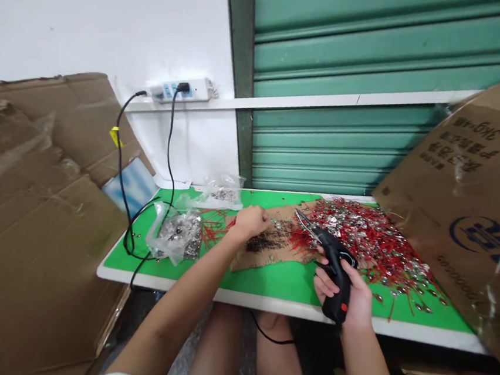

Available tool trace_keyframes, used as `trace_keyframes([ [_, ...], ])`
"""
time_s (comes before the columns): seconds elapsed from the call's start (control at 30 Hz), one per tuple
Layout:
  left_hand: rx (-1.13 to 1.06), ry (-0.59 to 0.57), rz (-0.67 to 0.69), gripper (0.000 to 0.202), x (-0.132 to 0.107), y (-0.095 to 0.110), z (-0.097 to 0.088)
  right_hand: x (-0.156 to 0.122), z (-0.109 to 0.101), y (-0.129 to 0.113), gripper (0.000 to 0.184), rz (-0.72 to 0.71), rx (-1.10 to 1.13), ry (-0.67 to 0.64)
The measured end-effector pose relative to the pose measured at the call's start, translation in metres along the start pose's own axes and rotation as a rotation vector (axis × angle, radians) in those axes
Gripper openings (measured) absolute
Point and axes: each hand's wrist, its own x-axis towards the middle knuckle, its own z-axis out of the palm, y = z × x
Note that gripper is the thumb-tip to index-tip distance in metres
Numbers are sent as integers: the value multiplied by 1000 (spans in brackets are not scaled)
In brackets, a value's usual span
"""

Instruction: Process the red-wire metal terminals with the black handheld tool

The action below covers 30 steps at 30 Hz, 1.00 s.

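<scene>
In the head view, my right hand [350, 291] is wrapped round the handle of a black soldering gun [335, 266]. Its slim metal tip points up and to the left, above a strip of brown cardboard [243, 262] with dark marks. My left hand [251, 221] is closed over the left part of that cardboard; whatever its fingers hold is hidden. To its left lie several loose red wires [214, 229]. Right of the tip spreads a large pile of red wires with shiny metal ends [361, 227].
A clear plastic bag of small metal parts [179, 234] lies on the green tabletop [276, 281], with another bag [223, 192] behind it. Black cords hang from a power strip [184, 91] on the wall. Large cardboard sheets [43, 220] flank the table on both sides.
</scene>
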Motion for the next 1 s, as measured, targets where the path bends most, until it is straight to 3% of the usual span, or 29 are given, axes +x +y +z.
trace_keyframes([
  [0.2,-160,19,23,19,-42,-13,-5,-3,2,0,27,-32,-72,-39],
  [0.4,-148,63,-55,22,-83,-22,13,-1,1,0,29,-28,0,-29],
  [0.57,-98,252,-88,43,-81,-33,10,0,0,0,30,-7,84,-18],
  [0.63,-50,247,-127,44,-77,-41,3,0,1,1,30,-5,85,-11],
  [0.77,23,170,-183,27,-73,-54,-7,0,2,1,27,-7,63,-5],
  [1.0,-35,209,-132,24,-71,-61,-1,1,2,0,25,-30,-157,-63],
])
